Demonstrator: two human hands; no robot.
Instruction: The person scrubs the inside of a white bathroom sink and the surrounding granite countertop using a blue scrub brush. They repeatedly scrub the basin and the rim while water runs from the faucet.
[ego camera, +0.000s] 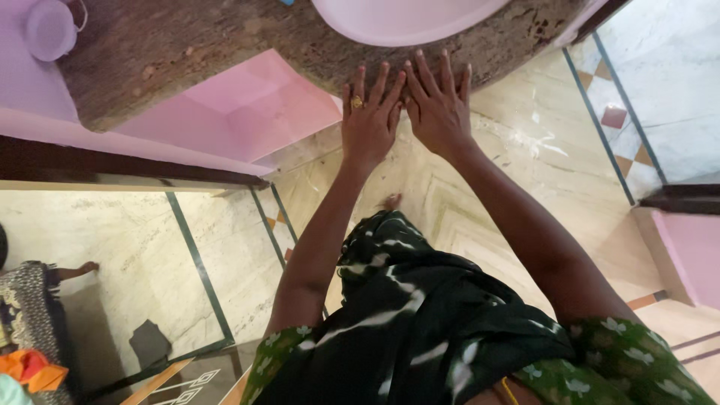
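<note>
A speckled stone bench (225, 45) ends in a curved edge above open marble floor (487, 195). A pale pink basin (405, 19) sits on it. Just below the basin, left hand (369, 120) and right hand (437, 109) lie flat at the edge, fingers (382, 79) spread, holding nothing.

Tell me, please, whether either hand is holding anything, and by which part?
Nothing is held: the left hand and right hand lie flat, fingers spread, on the stone counter edge.
</note>
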